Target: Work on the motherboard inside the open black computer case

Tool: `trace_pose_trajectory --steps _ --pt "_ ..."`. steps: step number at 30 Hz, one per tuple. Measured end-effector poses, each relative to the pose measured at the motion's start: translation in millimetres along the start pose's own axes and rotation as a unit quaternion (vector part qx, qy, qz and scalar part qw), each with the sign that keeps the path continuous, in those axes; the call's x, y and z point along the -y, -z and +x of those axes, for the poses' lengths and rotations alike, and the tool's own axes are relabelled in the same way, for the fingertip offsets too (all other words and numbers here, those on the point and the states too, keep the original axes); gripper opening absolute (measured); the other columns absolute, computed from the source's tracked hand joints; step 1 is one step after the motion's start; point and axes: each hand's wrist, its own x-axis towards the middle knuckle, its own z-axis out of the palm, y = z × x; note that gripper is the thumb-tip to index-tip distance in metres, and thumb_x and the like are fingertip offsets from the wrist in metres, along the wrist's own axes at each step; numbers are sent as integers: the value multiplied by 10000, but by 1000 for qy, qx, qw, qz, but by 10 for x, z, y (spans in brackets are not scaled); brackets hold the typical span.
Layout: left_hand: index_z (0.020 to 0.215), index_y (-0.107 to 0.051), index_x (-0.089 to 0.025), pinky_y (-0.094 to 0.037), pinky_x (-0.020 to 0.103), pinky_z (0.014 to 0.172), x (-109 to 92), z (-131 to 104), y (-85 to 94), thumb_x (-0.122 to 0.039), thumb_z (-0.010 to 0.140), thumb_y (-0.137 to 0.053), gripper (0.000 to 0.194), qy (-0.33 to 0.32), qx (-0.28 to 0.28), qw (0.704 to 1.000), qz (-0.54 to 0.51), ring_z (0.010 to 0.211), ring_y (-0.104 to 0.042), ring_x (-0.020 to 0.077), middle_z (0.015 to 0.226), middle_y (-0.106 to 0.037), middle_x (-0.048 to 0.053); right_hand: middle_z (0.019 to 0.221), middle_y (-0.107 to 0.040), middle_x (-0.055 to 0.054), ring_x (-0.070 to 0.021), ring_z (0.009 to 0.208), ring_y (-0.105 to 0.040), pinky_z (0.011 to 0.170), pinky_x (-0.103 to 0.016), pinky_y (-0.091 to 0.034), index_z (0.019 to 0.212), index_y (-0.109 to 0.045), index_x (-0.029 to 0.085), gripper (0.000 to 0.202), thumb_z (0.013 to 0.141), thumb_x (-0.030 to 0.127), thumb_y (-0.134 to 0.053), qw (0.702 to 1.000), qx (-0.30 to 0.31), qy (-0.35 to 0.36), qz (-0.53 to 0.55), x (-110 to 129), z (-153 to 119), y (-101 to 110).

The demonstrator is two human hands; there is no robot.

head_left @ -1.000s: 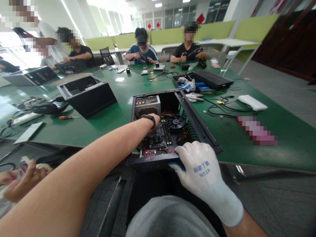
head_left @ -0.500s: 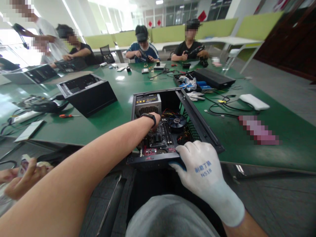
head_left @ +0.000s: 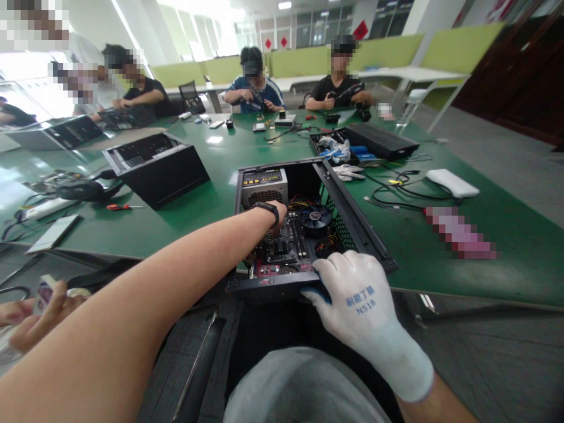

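An open black computer case point(head_left: 370, 235) lies at the table's near edge, tilted up with its inside facing me. My left hand point(head_left: 278, 216), bare with a black wristband, reaches into it just below the power supply point(head_left: 264, 187). Its fingers are hidden, so whatever they touch cannot be made out. Beside it are the motherboard point(head_left: 282, 249) and a round black cooling fan point(head_left: 315, 217). My right hand point(head_left: 352, 288), in a white glove, is closed around the near edge of the case, thumb underneath and fingers over the top.
Another computer case point(head_left: 167, 176) stands on the green table point(head_left: 211, 229) to the left, near an orange screwdriver point(head_left: 118, 207). Cables point(head_left: 388, 191) and a white power bank-like box point(head_left: 453, 183) lie to the right. A co-worker's hand point(head_left: 48, 311) is at lower left. Several people sit opposite.
My hands and the computer case stay almost where they were. At the far left, the standing person's head and arms have shifted.
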Motion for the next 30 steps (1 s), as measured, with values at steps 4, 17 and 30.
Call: trace_pose_trajectory --steps 4,17,30 --pt "1156 -780 -144 -572 319 910 -15 80 -9 -248 503 -932 679 1 0 1000 15 1053 -713 312 1140 -764 154 860 -610 -57 -249 818 -472 726 -380 -209 962 -649 218 318 812 485 -736 1000 -2 1 -1 -1 -5 13" --pt "1121 -792 -161 -564 303 926 77 143 -65 -316 490 -951 669 -5 -6 1000 -24 1049 -718 297 1129 -769 147 847 -610 -52 -248 806 -460 724 -377 -212 961 -656 223 298 810 468 -733 1000 -3 -2 8 6 -4 6" --pt "1153 -774 -105 -568 329 938 23 56 13 -211 487 -958 699 -14 11 1000 -14 1083 -709 325 1162 -752 189 822 -608 -56 -246 793 -460 717 -371 -216 943 -659 217 278 812 451 -735 1000 5 -7 16 9 -3 42"
